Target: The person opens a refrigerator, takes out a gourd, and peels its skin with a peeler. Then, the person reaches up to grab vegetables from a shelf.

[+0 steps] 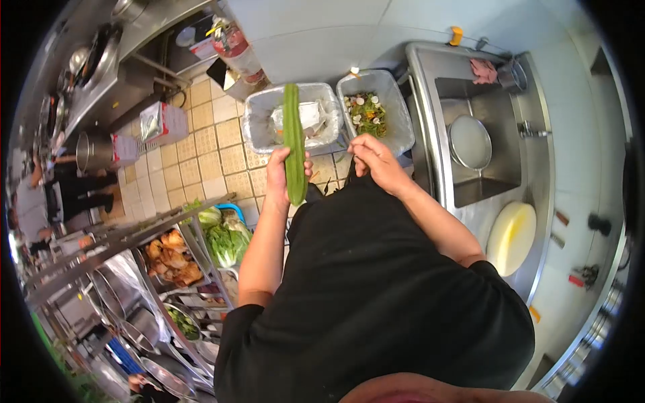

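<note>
My left hand is wrapped round the lower half of a long green luffa gourd, held upright. Its top end overlaps the view of a lined bin with white packaging inside. To the right, my right hand is closed, its fingers curled in. Whatever they hold, if anything, I cannot make out. Just beyond that hand stands a second lined bin, with vegetable scraps in it.
On the right is a steel sink with a round strainer and a round pale board beside it. A rack with browned meat stands left, near leafy greens. Behind are a fire extinguisher and a distant person.
</note>
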The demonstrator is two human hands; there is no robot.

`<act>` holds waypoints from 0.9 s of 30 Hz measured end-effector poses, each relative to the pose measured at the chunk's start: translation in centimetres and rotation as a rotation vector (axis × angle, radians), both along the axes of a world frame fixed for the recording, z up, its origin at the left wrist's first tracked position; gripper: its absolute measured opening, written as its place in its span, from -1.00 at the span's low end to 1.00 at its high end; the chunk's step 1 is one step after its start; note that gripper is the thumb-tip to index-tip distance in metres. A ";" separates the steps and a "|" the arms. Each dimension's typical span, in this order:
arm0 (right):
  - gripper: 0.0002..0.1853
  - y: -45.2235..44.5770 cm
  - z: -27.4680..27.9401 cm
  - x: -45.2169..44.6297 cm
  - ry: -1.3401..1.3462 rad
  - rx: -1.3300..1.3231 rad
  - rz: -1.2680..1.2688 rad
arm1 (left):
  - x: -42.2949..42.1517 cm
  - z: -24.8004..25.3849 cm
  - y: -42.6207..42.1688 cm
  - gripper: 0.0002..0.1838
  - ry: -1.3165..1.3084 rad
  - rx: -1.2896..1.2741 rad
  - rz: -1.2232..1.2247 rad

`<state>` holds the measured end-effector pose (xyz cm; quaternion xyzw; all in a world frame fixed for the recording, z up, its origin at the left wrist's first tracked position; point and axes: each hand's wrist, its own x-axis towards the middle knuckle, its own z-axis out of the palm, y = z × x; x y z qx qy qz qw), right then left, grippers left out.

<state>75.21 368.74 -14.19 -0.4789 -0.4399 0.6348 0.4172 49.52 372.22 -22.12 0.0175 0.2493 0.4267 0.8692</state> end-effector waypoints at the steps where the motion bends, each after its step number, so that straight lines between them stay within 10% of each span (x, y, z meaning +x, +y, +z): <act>1: -0.81 0.8 0.1 -0.3 -0.002 -0.082 0.053 | 0.5 0.0 0.9 -0.50 0.072 -0.023 -0.009; 27: -0.72 10.1 3.6 5.6 -0.495 0.271 0.340 | 13.7 3.0 11.7 -0.40 0.348 -0.129 0.084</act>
